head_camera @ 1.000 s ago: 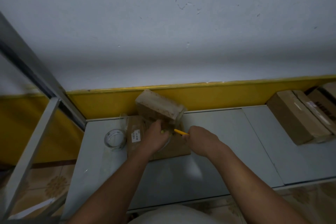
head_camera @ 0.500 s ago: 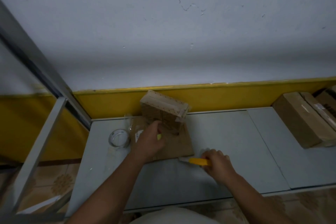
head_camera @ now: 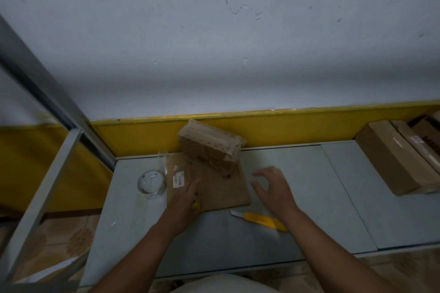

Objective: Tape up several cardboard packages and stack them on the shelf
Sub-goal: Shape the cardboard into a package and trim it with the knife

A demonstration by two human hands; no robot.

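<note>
The left hand point(head_camera: 188, 194) lies blurred on the flat cardboard package point(head_camera: 223, 191) at lower centre, fingers stretched; a small yellow bit point(head_camera: 196, 204) shows under it, pinched or not, I cannot tell. The right hand point(head_camera: 273, 188) hovers just right of that package, fingers spread, empty. The taped box point(head_camera: 209, 150) stands tilted on the package's far end, clear tape across its top. The yellow utility knife point(head_camera: 259, 219), gripped half a second ago, now lies on the grey shelf point(head_camera: 238, 245) below the right hand.

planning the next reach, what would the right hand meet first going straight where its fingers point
Likely the flat cardboard package, its edge ahead of the right hand; if the hand is higher, the taped box standing on it. Height unclear.
</note>
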